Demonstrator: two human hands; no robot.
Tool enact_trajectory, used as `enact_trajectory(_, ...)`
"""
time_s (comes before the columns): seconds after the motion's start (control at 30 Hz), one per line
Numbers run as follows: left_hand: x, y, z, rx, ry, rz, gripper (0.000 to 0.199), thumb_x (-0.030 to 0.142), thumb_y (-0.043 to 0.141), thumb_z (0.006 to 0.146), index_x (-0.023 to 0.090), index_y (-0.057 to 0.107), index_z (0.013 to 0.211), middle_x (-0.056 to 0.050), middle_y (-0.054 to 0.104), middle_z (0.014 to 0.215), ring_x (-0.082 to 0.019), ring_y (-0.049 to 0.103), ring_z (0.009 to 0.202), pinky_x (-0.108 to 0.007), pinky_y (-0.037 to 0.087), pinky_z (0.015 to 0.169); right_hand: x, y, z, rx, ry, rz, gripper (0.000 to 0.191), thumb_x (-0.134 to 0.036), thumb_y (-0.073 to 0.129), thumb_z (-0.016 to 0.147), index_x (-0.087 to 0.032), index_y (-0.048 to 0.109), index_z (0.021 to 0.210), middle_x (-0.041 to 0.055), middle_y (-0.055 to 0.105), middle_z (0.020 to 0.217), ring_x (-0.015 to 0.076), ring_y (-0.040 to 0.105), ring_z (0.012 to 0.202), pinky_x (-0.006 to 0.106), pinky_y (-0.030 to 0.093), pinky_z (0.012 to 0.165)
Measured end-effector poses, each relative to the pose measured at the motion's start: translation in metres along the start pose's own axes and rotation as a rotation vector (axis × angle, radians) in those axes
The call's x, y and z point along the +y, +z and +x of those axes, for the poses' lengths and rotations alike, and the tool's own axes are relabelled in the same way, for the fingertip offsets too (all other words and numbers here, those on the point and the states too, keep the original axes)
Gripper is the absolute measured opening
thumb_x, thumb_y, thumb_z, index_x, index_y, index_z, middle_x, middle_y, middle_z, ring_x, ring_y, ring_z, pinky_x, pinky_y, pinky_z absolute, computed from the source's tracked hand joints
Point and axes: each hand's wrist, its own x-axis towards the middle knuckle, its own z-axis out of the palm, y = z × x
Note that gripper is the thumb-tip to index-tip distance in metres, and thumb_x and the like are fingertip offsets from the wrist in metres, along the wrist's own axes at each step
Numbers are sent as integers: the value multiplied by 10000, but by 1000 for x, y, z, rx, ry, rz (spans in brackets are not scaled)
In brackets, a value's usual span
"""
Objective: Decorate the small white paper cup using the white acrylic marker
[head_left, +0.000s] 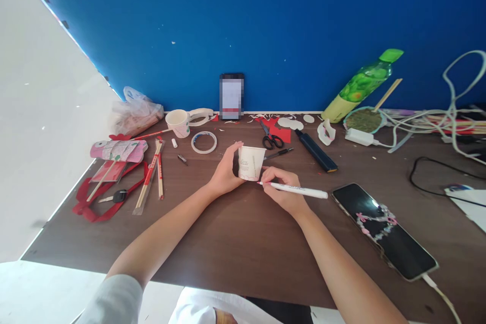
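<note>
A white paper cup point(251, 163) with small printed writing and faint pink marks near its base is held upright by my left hand point(227, 168), thumb and fingers around its left side. My right hand point(284, 187) grips a white marker point(304, 191) like a pen. The marker's pinkish-red tip is at the cup's lower right edge; whether it touches cannot be made out. Just behind the cup lie a black pen point(280, 154) and scissors point(272, 140) with black handles, beside red paper scraps point(281, 134).
On the brown table point(212, 243), a tape roll point(204, 142), another paper cup point(178, 123) and packaged chopsticks point(149, 177) lie left. At right are a dark blue case point(316, 151), a smartphone point(383, 230) with a bead bracelet, a green bottle point(360, 86) and cables. A phone point(231, 96) leans against the blue partition.
</note>
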Motion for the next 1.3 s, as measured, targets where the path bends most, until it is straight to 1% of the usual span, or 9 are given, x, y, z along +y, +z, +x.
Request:
enact_trajectory(0.13,1,1,-1,-21,-58,1,971,344,825,630,230,239,1397,-171,318,1510,-341,331,1422,-508,309,1168,3,-2,3,44,48,198,153,-190,646,713,-218,581,577,-34,622,590,144,592,587,481,465,1015)
enact_trajectory(0.2,2,1,-1,-39,-55,12,986,322,820,633,225,216,1406,-182,308,1511,-346,330,1422,-508,320,1160,4,-2,4,67,54,305,146,-206,656,722,-216,586,594,-32,636,613,147,609,618,487,465,1011)
enact_trajectory(0.27,3,0,-1,-62,-20,29,992,286,807,638,229,192,1414,-185,305,1508,-352,319,1426,-526,303,1163,3,-1,3,53,44,358,140,-220,663,730,-217,589,612,-26,644,627,155,616,635,485,485,975)
enact_trajectory(0.4,5,-1,-1,-96,30,50,953,268,796,644,263,214,1398,-159,328,1498,-363,285,1440,-576,241,1177,-9,1,0,-20,35,261,135,-232,660,742,-218,595,624,-3,645,630,163,605,617,473,506,937)
enact_trajectory(0.53,3,2,-2,-11,-14,16,995,350,849,594,230,242,1373,-175,372,1445,-360,381,1384,-522,334,1147,-14,1,-1,0,10,186,80,-176,670,715,-222,616,679,5,658,692,168,634,684,466,478,1010)
enact_trajectory(0.67,-1,6,-2,22,-21,0,1003,370,857,587,223,236,1361,-173,385,1416,-345,433,1343,-480,390,1107,-11,2,-1,-10,-30,158,117,-120,656,705,-225,606,689,8,660,714,180,652,733,473,471,1027)
enact_trajectory(0.87,-2,4,-2,3,-24,-3,977,374,842,608,207,228,1351,-178,385,1401,-338,442,1334,-455,407,1093,-9,5,-3,-13,-83,127,158,-81,646,697,-229,592,679,-8,646,692,162,625,679,471,472,1026)
enact_trajectory(1.17,-3,6,-2,11,-16,-18,976,365,849,597,219,230,1336,-181,363,1413,-345,431,1343,-471,392,1104,-5,6,-3,3,-53,93,155,-79,642,689,-226,592,674,4,652,705,195,663,762,446,495,986)
enact_trajectory(1.3,-3,6,-2,19,-18,-36,973,370,848,597,225,229,1333,-180,356,1421,-344,437,1340,-475,378,1113,-6,5,-3,23,-28,79,145,-88,636,692,-222,585,665,10,653,697,198,664,745,423,524,923)
